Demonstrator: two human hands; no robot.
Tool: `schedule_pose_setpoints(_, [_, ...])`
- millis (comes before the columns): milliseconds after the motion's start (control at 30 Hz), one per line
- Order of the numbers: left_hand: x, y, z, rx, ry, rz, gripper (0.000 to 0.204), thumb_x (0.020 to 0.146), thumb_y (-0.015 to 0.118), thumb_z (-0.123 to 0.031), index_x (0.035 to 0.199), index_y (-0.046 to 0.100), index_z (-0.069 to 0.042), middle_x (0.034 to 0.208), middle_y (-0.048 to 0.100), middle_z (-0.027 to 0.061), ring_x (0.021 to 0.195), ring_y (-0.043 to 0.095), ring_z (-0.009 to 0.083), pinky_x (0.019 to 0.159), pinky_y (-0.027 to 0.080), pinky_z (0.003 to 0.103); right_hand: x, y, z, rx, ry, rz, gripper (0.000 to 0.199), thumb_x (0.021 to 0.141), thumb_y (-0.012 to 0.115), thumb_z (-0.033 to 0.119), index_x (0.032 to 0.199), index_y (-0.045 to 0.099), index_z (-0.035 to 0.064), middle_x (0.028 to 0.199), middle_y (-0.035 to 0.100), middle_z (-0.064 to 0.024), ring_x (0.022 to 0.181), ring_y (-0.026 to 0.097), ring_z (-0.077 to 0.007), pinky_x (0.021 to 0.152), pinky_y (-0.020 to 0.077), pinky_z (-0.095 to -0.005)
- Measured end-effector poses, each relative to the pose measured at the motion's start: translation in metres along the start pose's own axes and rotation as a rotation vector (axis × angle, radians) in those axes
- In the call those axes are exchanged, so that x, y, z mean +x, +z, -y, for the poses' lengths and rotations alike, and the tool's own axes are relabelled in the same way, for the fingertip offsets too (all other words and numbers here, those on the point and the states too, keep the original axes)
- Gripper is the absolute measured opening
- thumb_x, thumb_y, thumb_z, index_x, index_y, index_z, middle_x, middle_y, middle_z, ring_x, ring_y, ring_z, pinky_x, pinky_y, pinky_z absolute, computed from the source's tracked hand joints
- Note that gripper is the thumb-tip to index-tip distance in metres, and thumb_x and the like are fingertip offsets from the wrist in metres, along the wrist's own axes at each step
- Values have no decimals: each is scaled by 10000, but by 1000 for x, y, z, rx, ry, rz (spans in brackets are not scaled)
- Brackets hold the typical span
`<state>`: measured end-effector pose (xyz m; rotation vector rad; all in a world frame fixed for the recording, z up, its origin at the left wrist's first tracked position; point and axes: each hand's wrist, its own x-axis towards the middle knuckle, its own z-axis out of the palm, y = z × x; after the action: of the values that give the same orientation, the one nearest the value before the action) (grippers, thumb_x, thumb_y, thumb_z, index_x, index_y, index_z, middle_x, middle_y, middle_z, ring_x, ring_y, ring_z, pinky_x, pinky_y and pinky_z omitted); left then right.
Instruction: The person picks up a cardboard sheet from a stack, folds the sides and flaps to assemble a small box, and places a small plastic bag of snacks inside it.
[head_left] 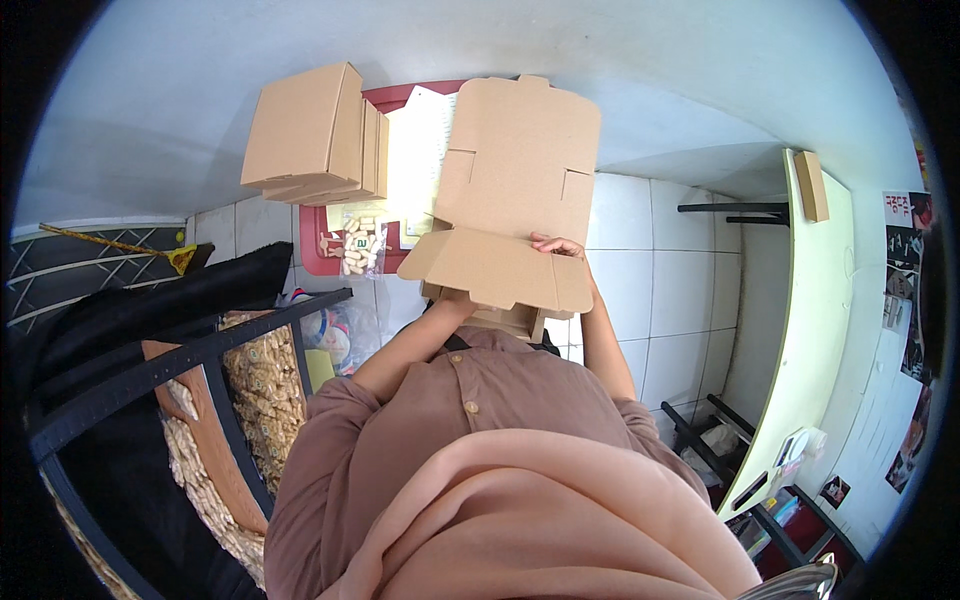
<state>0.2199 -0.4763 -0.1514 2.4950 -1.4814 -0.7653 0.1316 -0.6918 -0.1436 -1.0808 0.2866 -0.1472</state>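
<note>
In front of me is a partly folded brown cardboard box [520, 150]. Its large lid panel, with slits and a tab, stretches away over a red tray or low table [312, 255], while a folded panel tilts up on the near side. My right hand [562, 246] grips that raised panel at its right, the fingers curled over its upper edge. Under the panel's lower left edge is my left hand [458, 303]; its fingers are hidden behind the cardboard. To the left lies a clear bag of pale, capsule-shaped pieces [362, 245].
Folded brown boxes [305, 130] stand at the far left beside white and yellowish papers [420, 140]. A black metal rack [190, 365] with bags of pale pieces is at my left. A pale yellow-green board [800, 350] stands right, over white floor tiles [690, 285].
</note>
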Motion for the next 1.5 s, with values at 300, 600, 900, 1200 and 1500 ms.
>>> schedule_pose_setpoints(300, [0,-18,-5,-10,-9,71,1002,556,759,-389,1341,222,-75,1409,148,123,1299,153,286,1060,217,355,4,-1,22,-147,147,146,122,736,615,49,851,624,10,1026,596,-138,1016,545,-216,906,419,-328])
schedule_pose_setpoints(600, [-10,-54,-15,92,162,-91,1018,556,743,-432,1344,213,-66,1395,167,149,1286,175,306,1053,225,356,23,15,26,20,281,-613,397,761,671,177,1076,506,1,902,598,-68,915,545,-152,761,444,-272])
schedule_pose_setpoints(900, [-20,-76,-10,-448,-69,-372,710,671,703,-331,1179,358,24,1214,332,186,1158,323,300,955,322,385,-14,37,33,-913,51,-1033,630,623,731,457,1032,551,14,950,493,-133,795,504,-216,730,433,-326])
schedule_pose_setpoints(1200, [35,-60,47,-838,-563,-530,803,718,624,-425,1124,279,176,1141,341,280,1099,355,367,957,288,403,4,41,9,-838,104,-930,534,609,735,300,992,536,-13,911,499,-119,645,522,-192,641,463,-314])
schedule_pose_setpoints(1500, [26,-56,55,-645,-341,-658,424,740,457,-29,1146,350,31,1089,415,242,1063,398,385,933,326,400,9,73,23,-1193,-205,-609,675,621,588,31,1240,324,-22,1023,469,-172,926,487,-307,823,414,-367])
